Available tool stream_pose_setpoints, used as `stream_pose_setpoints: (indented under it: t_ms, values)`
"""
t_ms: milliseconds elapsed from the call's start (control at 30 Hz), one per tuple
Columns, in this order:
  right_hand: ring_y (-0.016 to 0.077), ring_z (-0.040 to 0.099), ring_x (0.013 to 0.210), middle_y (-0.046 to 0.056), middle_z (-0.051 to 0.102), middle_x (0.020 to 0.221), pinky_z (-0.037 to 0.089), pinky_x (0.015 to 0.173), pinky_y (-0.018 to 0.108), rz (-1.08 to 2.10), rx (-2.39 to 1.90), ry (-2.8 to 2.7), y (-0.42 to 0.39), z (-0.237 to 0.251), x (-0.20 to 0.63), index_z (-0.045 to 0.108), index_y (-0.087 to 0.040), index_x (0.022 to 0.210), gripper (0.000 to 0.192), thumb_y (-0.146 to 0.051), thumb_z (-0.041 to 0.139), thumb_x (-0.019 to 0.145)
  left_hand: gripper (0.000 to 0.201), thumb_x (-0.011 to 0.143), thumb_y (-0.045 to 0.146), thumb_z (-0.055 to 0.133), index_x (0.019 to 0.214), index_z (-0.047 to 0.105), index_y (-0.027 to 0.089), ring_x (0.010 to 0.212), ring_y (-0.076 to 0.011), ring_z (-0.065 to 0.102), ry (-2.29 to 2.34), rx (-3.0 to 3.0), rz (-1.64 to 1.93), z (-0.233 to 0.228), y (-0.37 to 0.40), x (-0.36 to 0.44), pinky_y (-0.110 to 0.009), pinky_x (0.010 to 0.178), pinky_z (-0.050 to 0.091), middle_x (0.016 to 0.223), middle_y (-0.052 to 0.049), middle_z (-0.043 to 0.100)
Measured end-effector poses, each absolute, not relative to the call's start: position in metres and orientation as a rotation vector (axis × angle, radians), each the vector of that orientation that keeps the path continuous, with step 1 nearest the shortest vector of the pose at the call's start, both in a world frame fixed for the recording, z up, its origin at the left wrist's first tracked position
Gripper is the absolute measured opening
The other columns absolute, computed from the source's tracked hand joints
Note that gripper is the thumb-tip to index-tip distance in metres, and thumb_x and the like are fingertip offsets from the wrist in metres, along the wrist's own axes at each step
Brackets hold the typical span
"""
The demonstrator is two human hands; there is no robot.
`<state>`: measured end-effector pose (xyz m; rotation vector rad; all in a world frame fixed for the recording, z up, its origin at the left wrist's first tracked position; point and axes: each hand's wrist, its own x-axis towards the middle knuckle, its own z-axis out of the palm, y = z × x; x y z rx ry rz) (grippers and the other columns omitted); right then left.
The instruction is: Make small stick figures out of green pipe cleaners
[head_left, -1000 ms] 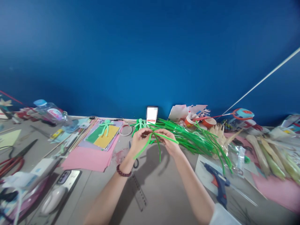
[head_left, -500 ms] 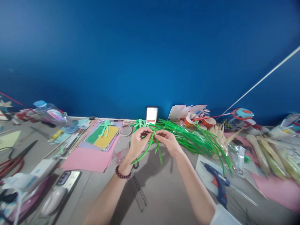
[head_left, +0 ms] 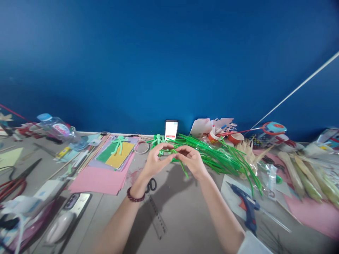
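My left hand (head_left: 155, 162) and my right hand (head_left: 192, 160) meet above the grey table (head_left: 182, 215), both pinching a bundle of green pipe cleaners (head_left: 173, 152) held between the fingertips. One green end hangs down beside my right hand. A dark bead bracelet (head_left: 134, 196) circles my left wrist. A large pile of loose green pipe cleaners (head_left: 222, 158) lies just behind and to the right of my hands. A finished green pipe-cleaner figure (head_left: 158, 140) lies beyond my left hand.
A blue glue gun (head_left: 246, 206) lies right of my right arm. Black scissors (head_left: 151, 184) and a clear ruler (head_left: 158, 220) lie under my arms. Pink paper (head_left: 102, 179), a phone (head_left: 75, 200), red-handled scissors (head_left: 16, 180) and a water bottle (head_left: 59, 129) sit left. Corn husks (head_left: 307, 176) lie right.
The long green ends that hung below my hands have been drawn up and folded in between my fingers. My hands have closed nearer together; only a short end still hangs down.
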<state>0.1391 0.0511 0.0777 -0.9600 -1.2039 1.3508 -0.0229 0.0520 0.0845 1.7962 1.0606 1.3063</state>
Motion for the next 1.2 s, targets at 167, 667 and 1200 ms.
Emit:
stream_pose_setpoints:
  t_ms: [167,667,1200]
  values:
    - [0.0140,0.061,0.064,-0.001,0.064,0.067,0.049,0.066,0.029,1.391,-0.937,-1.125,0.051,0.079,0.138,0.064,-0.020,0.077,0.023,-0.035,0.075,0.062,0.015,0.076,0.028,0.064,0.086,0.059,0.019,0.084,-0.0179,0.057,1.074,1.983,1.437,0.085,0.054,-0.023,-0.029,0.077,0.046,0.085,-0.005,0.061]
    - [0.0039,0.035,0.043,-0.004,0.054,0.060,0.026,0.039,0.019,1.419,-1.014,-1.091,0.055,0.073,0.138,0.063,-0.017,0.079,0.029,-0.037,0.075,0.061,0.020,0.082,0.016,0.052,0.099,0.061,0.021,0.084,-0.0186,0.063,1.233,2.427,1.430,0.069,0.053,-0.016,-0.032,0.077,0.047,0.090,-0.005,0.070]
    - [0.0176,0.060,0.073,0.005,0.065,0.078,0.046,0.064,0.028,0.885,-1.144,-1.615,0.048,0.077,0.144,0.070,-0.018,0.077,0.013,-0.024,0.059,0.073,0.009,0.087,0.016,0.048,0.091,0.055,0.020,0.076,-0.0151,0.060,1.248,2.497,1.475,0.081,0.051,-0.022,-0.032,0.080,0.042,0.083,-0.002,0.068]
